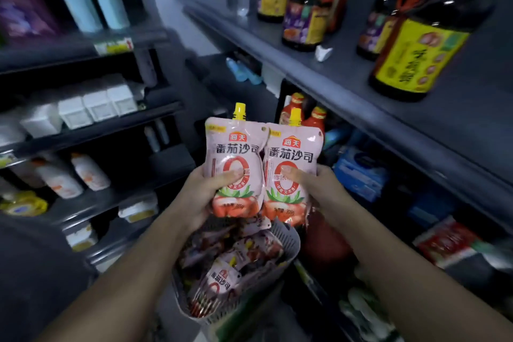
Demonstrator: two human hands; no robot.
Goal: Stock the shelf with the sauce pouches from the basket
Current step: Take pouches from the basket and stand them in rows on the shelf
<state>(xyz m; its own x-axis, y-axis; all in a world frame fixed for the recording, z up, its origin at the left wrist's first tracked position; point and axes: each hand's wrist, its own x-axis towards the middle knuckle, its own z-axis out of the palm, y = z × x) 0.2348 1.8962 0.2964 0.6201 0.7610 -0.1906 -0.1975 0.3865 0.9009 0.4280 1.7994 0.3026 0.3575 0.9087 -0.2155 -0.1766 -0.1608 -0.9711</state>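
Both bare forearms reach forward at chest height, side by side. The left hand (203,195) grips the lower half of a soft pink plastic sauce pouch with a yellow screw spout (234,147); its thumb lies flat across the front and the fingers curl round behind, out of sight. The right hand (322,186) clamps a second, matching pink spouted pouch (293,157) the same way, thumb on the printed face. The two pouches stand upright with their edges touching, held in the air in front of the dark grey metal shelf on the right (361,97) and just above the basket.

Each pouch is glossy and slightly puffed, with a red oval ring, green leaves and red tomatoes printed near the base.

Below the hands sits a pale grey perforated plastic basket (291,248), with more of the same crinkled pouches heaped (222,277) inside. Tall dark glass bottles with yellow labels (416,44) stand on the shelf above, and red squeeze bottles (315,121) stand behind the raised pouches.
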